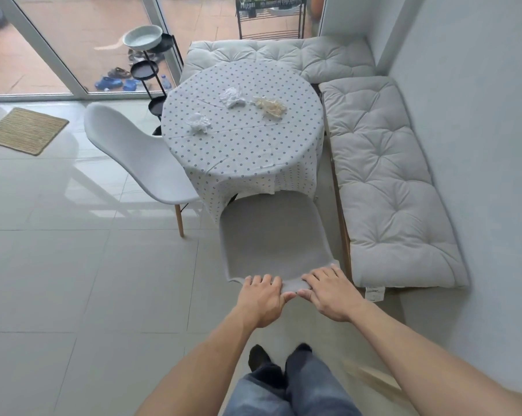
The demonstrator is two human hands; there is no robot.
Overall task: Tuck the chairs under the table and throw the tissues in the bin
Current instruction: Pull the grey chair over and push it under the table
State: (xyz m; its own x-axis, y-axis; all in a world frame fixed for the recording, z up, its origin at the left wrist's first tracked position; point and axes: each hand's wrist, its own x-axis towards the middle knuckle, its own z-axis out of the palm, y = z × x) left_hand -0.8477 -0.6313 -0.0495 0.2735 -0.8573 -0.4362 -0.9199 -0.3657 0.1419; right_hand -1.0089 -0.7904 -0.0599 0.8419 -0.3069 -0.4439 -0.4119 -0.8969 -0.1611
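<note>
A round table under a dotted white cloth stands ahead of me. Two crumpled white tissues and a yellowish crumpled one lie on it. A grey chair stands at the table's near side, its seat front at the hanging cloth. My left hand and my right hand both grip the top edge of its backrest. A second white chair stands at the table's left, angled, its seat partly under the cloth. No bin is in view.
A cushioned corner bench runs along the right wall and behind the table. A black tiered stand with a white bowl stands by the glass door at the left. A woven mat lies on the tiled floor.
</note>
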